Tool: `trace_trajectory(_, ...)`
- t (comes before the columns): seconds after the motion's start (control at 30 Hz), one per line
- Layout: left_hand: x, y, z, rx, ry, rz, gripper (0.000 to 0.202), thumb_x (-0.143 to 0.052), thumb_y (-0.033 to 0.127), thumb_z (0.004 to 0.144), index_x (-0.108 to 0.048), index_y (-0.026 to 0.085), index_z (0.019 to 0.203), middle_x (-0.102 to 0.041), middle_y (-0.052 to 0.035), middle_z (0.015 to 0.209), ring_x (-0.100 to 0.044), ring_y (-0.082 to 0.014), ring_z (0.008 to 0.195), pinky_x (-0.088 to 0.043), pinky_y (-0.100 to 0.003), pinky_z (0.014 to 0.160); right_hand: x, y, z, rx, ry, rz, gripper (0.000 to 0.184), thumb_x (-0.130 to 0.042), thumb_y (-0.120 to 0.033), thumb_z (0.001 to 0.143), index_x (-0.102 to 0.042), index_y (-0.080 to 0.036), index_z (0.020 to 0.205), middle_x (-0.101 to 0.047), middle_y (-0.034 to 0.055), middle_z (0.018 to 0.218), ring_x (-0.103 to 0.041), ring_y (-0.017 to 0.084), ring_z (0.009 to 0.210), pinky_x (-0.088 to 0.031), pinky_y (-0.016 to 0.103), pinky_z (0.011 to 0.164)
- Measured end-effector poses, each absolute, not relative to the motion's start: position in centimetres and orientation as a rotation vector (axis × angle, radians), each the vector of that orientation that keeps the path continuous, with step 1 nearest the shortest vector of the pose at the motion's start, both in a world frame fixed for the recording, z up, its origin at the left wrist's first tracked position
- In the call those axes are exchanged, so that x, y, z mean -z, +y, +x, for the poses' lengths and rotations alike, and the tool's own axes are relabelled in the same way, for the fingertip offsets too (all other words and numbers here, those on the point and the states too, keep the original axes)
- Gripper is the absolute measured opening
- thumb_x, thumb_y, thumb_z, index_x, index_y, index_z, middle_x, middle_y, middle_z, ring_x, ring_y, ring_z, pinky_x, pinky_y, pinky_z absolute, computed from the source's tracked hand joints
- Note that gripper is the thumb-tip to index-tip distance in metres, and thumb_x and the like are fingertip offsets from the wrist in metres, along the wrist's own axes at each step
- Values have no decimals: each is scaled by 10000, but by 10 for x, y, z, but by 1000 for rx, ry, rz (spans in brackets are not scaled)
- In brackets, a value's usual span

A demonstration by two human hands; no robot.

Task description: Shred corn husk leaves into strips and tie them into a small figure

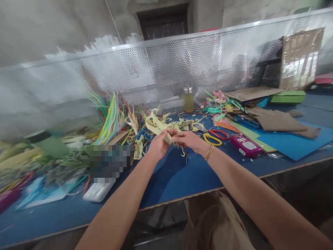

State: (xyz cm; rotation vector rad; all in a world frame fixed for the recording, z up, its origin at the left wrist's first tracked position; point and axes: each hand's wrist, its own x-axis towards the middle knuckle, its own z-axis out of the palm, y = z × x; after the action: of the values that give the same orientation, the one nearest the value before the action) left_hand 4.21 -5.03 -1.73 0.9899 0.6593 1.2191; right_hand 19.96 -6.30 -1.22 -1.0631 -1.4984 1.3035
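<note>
In front of me, over the table, my left hand (159,146) grips the lower end of a pale yellow corn husk (155,125). My right hand (187,139), with a gold bracelet on its wrist, pinches the same end, and the fingertips of both hands meet there. Long strips of the husk fan out away from me. Behind the hands lie torn husk scraps (191,124). Just right of my right hand rest yellow-handled scissors (212,139) and red-handled scissors (219,134). What exactly the fingertips press together is partly hidden.
The blue table (177,180) backs onto a perforated metal panel (171,62). Colourful strips (111,116), a pixelated object with a white end (97,190) and a blurred green container (49,142) stand left. A bottle (188,100), a purple box (246,146), blue paper (293,142) and cardboard (281,119) lie beyond or right.
</note>
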Motion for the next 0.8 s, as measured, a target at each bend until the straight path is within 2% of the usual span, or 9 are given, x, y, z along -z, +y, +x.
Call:
trace_trajectory(0.07,14,-47,37,-1367,697,894,143,-579,254,838,-636,148,915,-704,-104,975,-668,-192,886,-521,-308,758,9,-60,209,-964,-1533,-1229,228,-636,-362,791,-707,-175,901,-693,53,846,-595,139,722,-438,256,664)
trace_trajectory(0.13,11,-45,32,-1427,759,825,126,-565,180,822,-612,163,938,-705,-84,922,-675,-171,831,-522,-290,716,7,-57,219,-536,-1629,-1446,195,-615,-335,802,-720,-192,884,-698,66,908,-603,187,858,-433,299,790)
trace_trajectory(0.2,11,-43,30,-1439,811,807,141,-572,146,787,-602,165,923,-699,-75,872,-676,-166,786,-515,-280,677,7,-57,225,-194,-1740,-1663,201,-613,-340,792,-733,-190,854,-688,101,960,-567,247,989,-397,345,877)
trace_trajectory(0.27,12,-41,29,-1492,846,855,98,-575,155,767,-610,154,859,-692,-79,852,-671,-169,795,-508,-278,691,9,-59,227,4,-1801,-1837,253,-607,-362,784,-737,-169,883,-663,148,1029,-507,300,1081,-373,382,907)
trace_trajectory(0.4,13,-40,28,-1774,942,1151,72,-575,203,771,-639,172,769,-687,-59,863,-632,-164,898,-475,-270,809,12,-61,224,56,-1851,-2035,307,-624,-353,741,-726,-137,934,-624,193,1104,-446,351,1126,-356,440,907)
trace_trajectory(0.47,10,-40,28,-1877,925,1178,62,-582,212,768,-636,181,764,-668,-32,805,-622,-150,833,-469,-267,803,13,-61,223,32,-1853,-2046,255,-592,-306,759,-725,-154,914,-636,180,1079,-461,347,1113,-355,448,897)
trace_trajectory(0.6,4,-47,33,-1692,766,910,62,-611,178,736,-600,162,795,-566,16,644,-540,-97,568,-478,-255,649,10,-58,225,-58,-1753,-1997,263,-468,-248,839,-711,-185,917,-674,133,984,-566,284,992,-389,387,829)
trace_trajectory(0.73,2,-56,38,-1404,767,856,122,-660,181,734,-603,152,838,-407,73,505,-393,-53,420,-430,-200,518,10,-57,226,-81,-1784,-2010,222,-584,-327,767,-721,-190,877,-677,140,998,-568,313,1010,-402,400,828)
trace_trajectory(0.8,2,-58,38,-1321,780,869,133,-665,190,751,-623,148,870,-313,100,460,-317,-41,374,-414,-187,482,10,-58,226,-29,-1812,-2036,194,-612,-284,733,-731,-173,838,-677,165,994,-549,339,1045,-392,427,853)
